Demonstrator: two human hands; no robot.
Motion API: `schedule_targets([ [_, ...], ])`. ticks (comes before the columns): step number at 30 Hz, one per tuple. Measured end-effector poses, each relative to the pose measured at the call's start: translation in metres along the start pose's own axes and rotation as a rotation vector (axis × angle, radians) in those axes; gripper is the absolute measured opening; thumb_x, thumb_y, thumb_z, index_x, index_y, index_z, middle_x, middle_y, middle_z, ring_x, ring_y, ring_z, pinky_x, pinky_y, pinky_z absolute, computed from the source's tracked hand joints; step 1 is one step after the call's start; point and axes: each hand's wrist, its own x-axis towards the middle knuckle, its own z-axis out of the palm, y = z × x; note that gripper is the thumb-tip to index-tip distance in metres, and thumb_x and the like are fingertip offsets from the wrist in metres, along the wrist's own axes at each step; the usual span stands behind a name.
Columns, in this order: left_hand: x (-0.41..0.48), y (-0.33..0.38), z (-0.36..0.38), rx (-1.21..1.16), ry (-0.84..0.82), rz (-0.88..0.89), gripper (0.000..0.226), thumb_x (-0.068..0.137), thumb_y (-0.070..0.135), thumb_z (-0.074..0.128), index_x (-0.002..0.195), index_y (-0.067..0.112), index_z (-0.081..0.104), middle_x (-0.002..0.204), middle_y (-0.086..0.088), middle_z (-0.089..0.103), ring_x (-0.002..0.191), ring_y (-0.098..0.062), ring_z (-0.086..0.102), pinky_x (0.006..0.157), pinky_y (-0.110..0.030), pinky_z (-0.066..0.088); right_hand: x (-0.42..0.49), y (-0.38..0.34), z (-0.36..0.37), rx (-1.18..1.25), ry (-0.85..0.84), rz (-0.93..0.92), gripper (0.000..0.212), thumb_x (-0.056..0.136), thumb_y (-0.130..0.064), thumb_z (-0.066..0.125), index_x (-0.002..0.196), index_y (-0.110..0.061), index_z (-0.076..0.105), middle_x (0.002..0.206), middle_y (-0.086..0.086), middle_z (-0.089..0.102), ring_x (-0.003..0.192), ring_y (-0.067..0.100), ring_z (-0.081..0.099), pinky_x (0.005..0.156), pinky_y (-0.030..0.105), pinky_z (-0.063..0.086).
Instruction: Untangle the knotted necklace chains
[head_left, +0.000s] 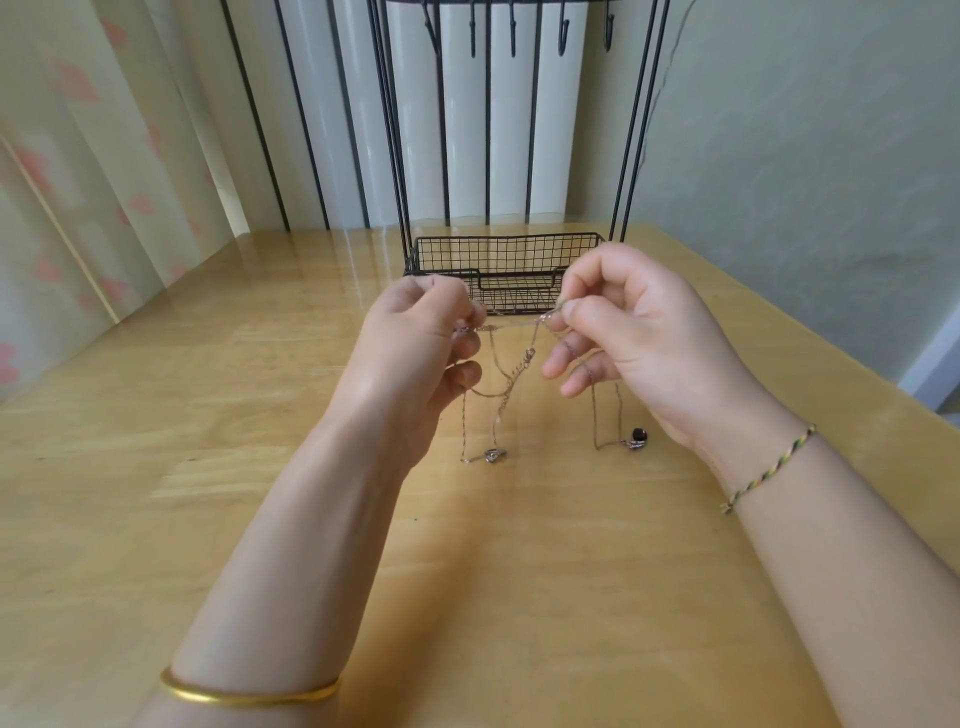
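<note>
We see the chains (511, 374) held up in the air between both hands, above the wooden surface (208, 467) and in front of a black wire rack (498, 254). The left hand (415, 338) has its fingers curled, and its thumb and forefinger pinch one end of a short, nearly level run of chain. The right hand (623, 332) pinches the other end of that run between thumb and forefinger. Its other fingers are loosely bent, and a strand crosses them.

Below the level run, thin strands drop from each hand and cross in the gap between the two hands, where we can make out a small clasp (529, 355). Under the left hand a long loop falls to a pale pendant (491, 455). Under the right hand another loop falls to a dark pendant (638, 439). Both pendants are at the surface or just above it; we cannot tell whether they touch it.

The hands are near each other but do not touch. We see a gold bangle (249, 693) on the left forearm and a braided bracelet (769, 467) on the right wrist.
</note>
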Motion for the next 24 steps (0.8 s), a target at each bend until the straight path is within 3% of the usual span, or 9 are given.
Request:
schedule_targets([
  [4, -0.0009, 0.0041, -0.001, 0.022, -0.122, -0.094, 0.023, 0.085, 0.001, 0.035, 0.09, 0.012, 0.056, 0.057, 0.004, 0.04, 0.048, -0.011, 0.031, 0.042, -0.02, 0.03, 0.0013, 0.0023, -0.0026, 0.02, 0.021, 0.019, 0.022, 0.089, 0.006, 0.043, 0.076, -0.01, 0.049, 0.08, 0.011, 0.055, 0.057, 0.019, 0.065, 0.045, 0.028, 0.05],
  [9, -0.004, 0.0001, 0.001, 0.395, -0.106, 0.05, 0.023, 0.087, 0.001, 0.049, 0.085, 0.018, 0.065, 0.042, 0.017, 0.044, 0.041, -0.002, 0.037, 0.049, -0.02, 0.035, 0.0027, 0.0036, -0.005, 0.029, 0.012, 0.025, 0.018, 0.088, 0.007, 0.044, 0.079, -0.008, 0.05, 0.08, 0.011, 0.058, 0.058, 0.019, 0.065, 0.048, 0.029, 0.052],
  [12, -0.0025, -0.0024, -0.0002, 0.477, -0.058, 0.125, 0.016, 0.089, 0.008, 0.057, 0.083, 0.019, 0.067, 0.04, 0.018, 0.043, 0.039, -0.001, 0.035, 0.048, -0.018, 0.035, 0.0025, 0.0042, -0.0055, 0.008, -0.024, 0.034, 0.019, 0.088, 0.007, 0.044, 0.077, -0.007, 0.051, 0.082, 0.012, 0.06, 0.063, 0.02, 0.067, 0.056, 0.033, 0.056],
  [14, -0.001, -0.0034, -0.0011, 0.455, -0.014, 0.147, 0.014, 0.09, 0.018, 0.059, 0.081, 0.018, 0.069, 0.042, 0.017, 0.041, 0.042, -0.002, 0.034, 0.047, -0.019, 0.034, 0.0026, 0.0049, -0.0065, 0.01, -0.038, 0.05, 0.021, 0.088, 0.008, 0.044, 0.076, -0.008, 0.05, 0.083, 0.012, 0.06, 0.065, 0.02, 0.068, 0.061, 0.034, 0.057],
  [16, 0.0005, -0.0029, -0.0021, 0.388, 0.021, 0.111, 0.025, 0.094, 0.027, 0.054, 0.075, 0.017, 0.067, 0.043, 0.014, 0.037, 0.044, -0.006, 0.032, 0.046, -0.02, 0.032, 0.0029, 0.0059, -0.0075, 0.006, -0.048, 0.067, 0.023, 0.088, 0.008, 0.043, 0.075, -0.009, 0.05, 0.083, 0.012, 0.061, 0.066, 0.02, 0.068, 0.064, 0.035, 0.058],
  [20, 0.0025, 0.0016, -0.0052, 0.084, -0.019, -0.047, 0.042, 0.098, 0.035, 0.039, 0.062, 0.017, 0.051, 0.049, 0.006, 0.026, 0.045, -0.012, 0.02, 0.04, -0.022, 0.02, 0.0034, 0.0087, -0.0075, -0.009, -0.054, 0.101, 0.022, 0.088, 0.007, 0.043, 0.074, -0.009, 0.051, 0.082, 0.01, 0.062, 0.069, 0.02, 0.069, 0.068, 0.038, 0.058],
  [24, 0.0031, 0.0025, -0.0075, -0.131, -0.091, -0.09, 0.051, 0.101, 0.04, 0.031, 0.073, 0.012, 0.063, 0.047, 0.005, 0.022, 0.045, -0.01, 0.016, 0.038, -0.019, 0.016, 0.0042, 0.0104, -0.0056, 0.026, -0.019, 0.139, 0.023, 0.086, 0.007, 0.043, 0.071, -0.009, 0.05, 0.079, 0.008, 0.062, 0.068, 0.016, 0.067, 0.066, 0.033, 0.056],
])
